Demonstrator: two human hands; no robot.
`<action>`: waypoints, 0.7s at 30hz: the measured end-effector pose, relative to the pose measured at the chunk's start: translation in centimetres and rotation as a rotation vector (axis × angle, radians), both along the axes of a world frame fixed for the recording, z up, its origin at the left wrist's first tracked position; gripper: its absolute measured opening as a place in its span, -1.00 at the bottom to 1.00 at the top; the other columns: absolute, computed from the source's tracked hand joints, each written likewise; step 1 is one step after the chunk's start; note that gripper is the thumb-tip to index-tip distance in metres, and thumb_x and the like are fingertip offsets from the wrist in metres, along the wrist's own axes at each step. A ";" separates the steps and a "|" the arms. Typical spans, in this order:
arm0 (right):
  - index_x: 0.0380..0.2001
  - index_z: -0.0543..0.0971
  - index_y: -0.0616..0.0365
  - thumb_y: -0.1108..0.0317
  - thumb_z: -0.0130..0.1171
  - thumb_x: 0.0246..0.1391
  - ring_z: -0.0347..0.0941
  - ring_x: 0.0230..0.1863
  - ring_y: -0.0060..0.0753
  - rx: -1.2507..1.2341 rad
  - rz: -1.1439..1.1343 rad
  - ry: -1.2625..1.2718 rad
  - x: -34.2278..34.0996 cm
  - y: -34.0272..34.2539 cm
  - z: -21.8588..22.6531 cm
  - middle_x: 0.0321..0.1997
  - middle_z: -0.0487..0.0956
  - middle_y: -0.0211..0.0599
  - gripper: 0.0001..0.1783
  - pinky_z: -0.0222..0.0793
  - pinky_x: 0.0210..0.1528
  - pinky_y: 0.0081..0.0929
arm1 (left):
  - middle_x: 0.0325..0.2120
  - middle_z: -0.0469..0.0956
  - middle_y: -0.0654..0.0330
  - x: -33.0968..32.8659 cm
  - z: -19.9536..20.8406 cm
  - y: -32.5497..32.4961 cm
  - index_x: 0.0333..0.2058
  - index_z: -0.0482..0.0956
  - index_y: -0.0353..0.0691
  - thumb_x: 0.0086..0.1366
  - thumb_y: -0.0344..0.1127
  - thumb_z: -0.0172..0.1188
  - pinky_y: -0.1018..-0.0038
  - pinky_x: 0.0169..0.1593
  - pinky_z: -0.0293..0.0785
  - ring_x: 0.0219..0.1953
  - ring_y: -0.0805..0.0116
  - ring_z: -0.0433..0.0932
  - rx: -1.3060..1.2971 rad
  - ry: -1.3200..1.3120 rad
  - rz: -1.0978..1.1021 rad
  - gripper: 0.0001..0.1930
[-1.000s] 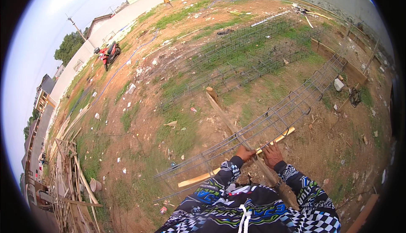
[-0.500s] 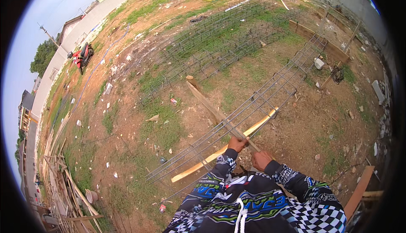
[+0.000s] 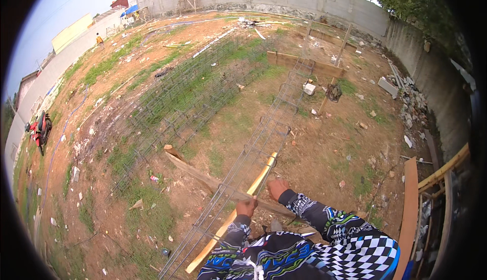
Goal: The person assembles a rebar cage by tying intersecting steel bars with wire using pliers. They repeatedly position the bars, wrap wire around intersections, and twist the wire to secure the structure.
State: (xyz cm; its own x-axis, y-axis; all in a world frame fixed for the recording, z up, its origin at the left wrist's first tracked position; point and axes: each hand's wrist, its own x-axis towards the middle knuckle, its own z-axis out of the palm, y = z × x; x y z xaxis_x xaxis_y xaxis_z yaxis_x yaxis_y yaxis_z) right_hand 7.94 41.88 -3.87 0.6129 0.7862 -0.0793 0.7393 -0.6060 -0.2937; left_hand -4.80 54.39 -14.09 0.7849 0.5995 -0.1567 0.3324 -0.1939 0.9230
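A long rebar cage [image 3: 264,135] of thin steel rods and square stirrups runs diagonally from my front left to the far middle. My left hand [image 3: 247,207] is closed at its near-side rod, above a pale yellow wooden strip [image 3: 225,228] lying under the cage. Just to the right, my right hand [image 3: 277,189] is curled closed beside the cage; what its fingers hold, if anything, is hidden. A weathered grey-brown board [image 3: 195,172] crosses beneath the cage and the strip, passing below both hands.
More rebar cages [image 3: 172,120] lie on the grass to the far left. Formwork planks [image 3: 309,66] stand at the cage's far end, near a white block [image 3: 309,89] and a coil of wire [image 3: 334,92]. A brown plank [image 3: 409,214] lies at my right; rubble [image 3: 416,110] lines the wall.
My view has swung to the right, bringing more wall and rubble into sight. My right hand has moved forward, from the cage's near side to farther out than my left hand.
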 end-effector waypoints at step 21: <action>0.18 0.37 0.14 0.19 0.39 -0.15 0.46 0.08 -0.06 -0.070 -0.144 0.518 -2.7 -15.6 -1.5 0.01 0.56 -0.05 -0.23 0.33 0.14 -0.26 | -0.78 0.48 0.24 0.1 1.4 -0.2 -0.61 0.64 -0.38 0.24 0.05 0.22 0.52 -0.53 0.29 -0.68 0.53 0.39 -0.200 0.114 0.029 -0.48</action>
State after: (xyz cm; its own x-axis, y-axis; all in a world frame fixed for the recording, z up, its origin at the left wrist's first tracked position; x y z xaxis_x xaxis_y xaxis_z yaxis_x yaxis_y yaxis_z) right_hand 5.23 26.32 -5.38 0.5807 0.6794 -0.4485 0.4169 -0.7214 -0.5530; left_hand -4.71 54.21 -12.69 0.7384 0.5697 -0.3609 0.4392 -0.0002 0.8984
